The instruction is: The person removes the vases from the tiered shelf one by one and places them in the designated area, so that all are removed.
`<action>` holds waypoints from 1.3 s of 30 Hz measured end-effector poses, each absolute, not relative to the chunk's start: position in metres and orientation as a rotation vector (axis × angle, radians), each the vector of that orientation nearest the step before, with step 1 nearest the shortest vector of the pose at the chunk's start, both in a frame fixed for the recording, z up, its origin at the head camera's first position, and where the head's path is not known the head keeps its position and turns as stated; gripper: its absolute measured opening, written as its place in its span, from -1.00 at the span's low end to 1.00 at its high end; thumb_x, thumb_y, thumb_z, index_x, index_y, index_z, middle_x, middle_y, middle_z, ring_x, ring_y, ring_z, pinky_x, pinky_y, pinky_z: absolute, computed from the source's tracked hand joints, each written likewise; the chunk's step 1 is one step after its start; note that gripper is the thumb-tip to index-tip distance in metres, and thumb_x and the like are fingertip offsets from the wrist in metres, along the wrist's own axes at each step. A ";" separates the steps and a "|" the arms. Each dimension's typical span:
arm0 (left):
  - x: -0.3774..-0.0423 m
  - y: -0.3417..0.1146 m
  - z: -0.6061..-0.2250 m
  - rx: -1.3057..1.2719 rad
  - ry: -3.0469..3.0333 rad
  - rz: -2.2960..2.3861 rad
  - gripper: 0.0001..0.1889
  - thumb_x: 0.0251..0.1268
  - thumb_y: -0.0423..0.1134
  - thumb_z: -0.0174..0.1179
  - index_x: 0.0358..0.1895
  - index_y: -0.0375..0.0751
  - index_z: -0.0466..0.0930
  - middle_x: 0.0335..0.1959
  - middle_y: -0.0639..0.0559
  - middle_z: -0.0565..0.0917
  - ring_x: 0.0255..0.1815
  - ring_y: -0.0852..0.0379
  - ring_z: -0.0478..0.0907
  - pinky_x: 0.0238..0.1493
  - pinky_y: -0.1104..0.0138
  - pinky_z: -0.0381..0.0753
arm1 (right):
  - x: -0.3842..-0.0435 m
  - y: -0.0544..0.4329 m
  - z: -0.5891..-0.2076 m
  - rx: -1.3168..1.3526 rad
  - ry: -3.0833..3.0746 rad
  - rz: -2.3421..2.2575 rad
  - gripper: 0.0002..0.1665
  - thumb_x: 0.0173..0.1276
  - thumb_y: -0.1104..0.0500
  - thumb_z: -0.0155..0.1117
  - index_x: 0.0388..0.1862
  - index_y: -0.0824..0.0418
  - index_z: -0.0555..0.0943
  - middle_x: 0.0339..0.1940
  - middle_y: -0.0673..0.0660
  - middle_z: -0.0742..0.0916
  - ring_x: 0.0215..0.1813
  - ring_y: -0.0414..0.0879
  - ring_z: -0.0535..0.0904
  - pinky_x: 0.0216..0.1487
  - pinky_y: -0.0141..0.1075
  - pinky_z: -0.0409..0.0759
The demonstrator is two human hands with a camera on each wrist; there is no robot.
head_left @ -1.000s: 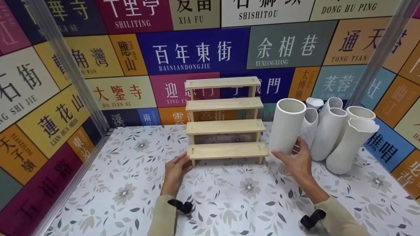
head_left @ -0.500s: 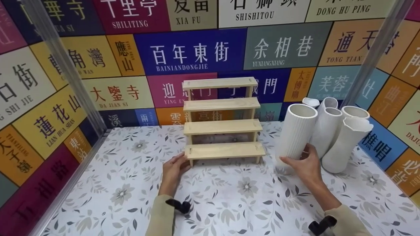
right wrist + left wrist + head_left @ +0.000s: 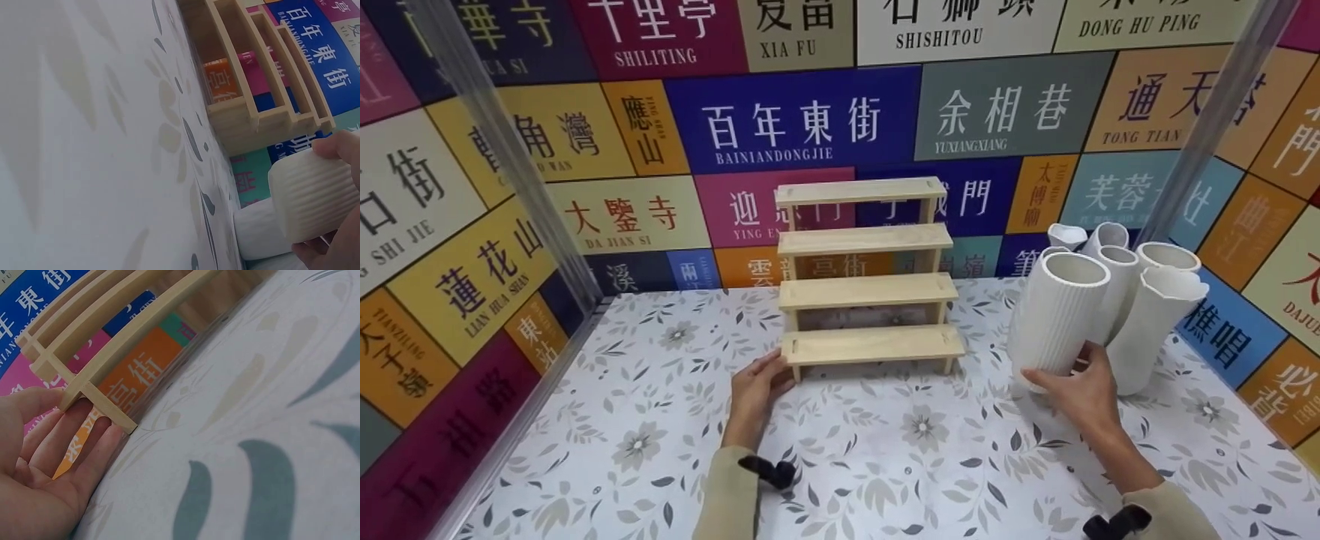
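Note:
My right hand [image 3: 1076, 390] grips a white ribbed cylindrical vase [image 3: 1065, 315] near its base, thumb on the left side and fingers on the right. In the right wrist view the vase's rounded bottom [image 3: 281, 191] shows with a gap between it and the tabletop. Behind it stands a group of several white vases [image 3: 1159, 330], partly hidden by the ribbed one. My left hand [image 3: 755, 390] holds the left end of the lowest step of a pale wooden four-tier stand [image 3: 874, 343]. In the left wrist view its fingertips [image 3: 107, 436] reach under the board beside the leg.
A floral-patterned white cloth [image 3: 840, 457] covers the table. Colourful sign panels [image 3: 791, 120] form walls at the back and sides. Clear upright posts [image 3: 1207, 127] stand at the corners. The wooden stand's steps rise toward the back wall.
My right hand has carried the ribbed vase to the right and toward me, in front of the other vases. The left hand has stayed at the stand.

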State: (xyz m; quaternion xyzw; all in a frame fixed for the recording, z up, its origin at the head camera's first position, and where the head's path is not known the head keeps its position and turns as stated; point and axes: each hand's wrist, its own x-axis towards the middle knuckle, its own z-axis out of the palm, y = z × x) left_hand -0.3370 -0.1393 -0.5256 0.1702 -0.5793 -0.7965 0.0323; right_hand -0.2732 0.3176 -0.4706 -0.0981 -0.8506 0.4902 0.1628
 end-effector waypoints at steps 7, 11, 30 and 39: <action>-0.338 -0.137 -0.527 0.491 -1.769 -2.441 -0.56 0.30 -0.30 0.32 0.24 -0.28 0.58 0.02 -0.27 0.75 -0.14 0.04 0.77 -0.03 0.25 0.80 | -0.274 0.327 -0.472 -0.312 -2.405 1.399 0.26 0.09 -0.03 0.61 0.53 0.34 0.02 0.39 0.44 0.42 0.37 0.29 0.41 0.40 0.18 0.45; -0.338 -0.136 -0.527 0.471 -1.759 -2.438 -0.55 0.31 -0.32 0.31 0.24 -0.33 0.57 -0.03 -0.29 0.76 -0.16 0.04 0.77 -0.07 0.25 0.81 | -0.277 0.330 -0.475 -0.335 -2.374 1.388 0.21 0.05 0.05 0.63 0.49 0.38 0.07 0.37 0.44 0.44 0.37 0.26 0.43 0.40 0.12 0.45; -0.336 -0.138 -0.522 0.513 -1.779 -2.442 -0.56 0.31 -0.27 0.32 0.25 -0.24 0.58 0.04 -0.27 0.74 -0.06 0.01 0.76 0.01 0.25 0.79 | -0.283 0.343 -0.485 -0.431 -2.482 1.412 0.27 0.06 0.11 0.61 0.51 0.45 -0.02 0.42 0.54 0.35 0.44 0.36 0.32 0.52 0.20 0.32; -0.336 -0.139 -0.526 0.464 -1.764 -2.443 -0.56 0.32 -0.30 0.30 0.24 -0.34 0.56 -0.11 -0.20 0.79 -0.14 0.04 0.76 -0.06 0.28 0.80 | -0.283 0.345 -0.485 -0.427 -2.509 1.406 0.24 0.09 0.17 0.58 0.49 0.52 -0.05 0.42 0.56 0.32 0.44 0.39 0.28 0.55 0.23 0.22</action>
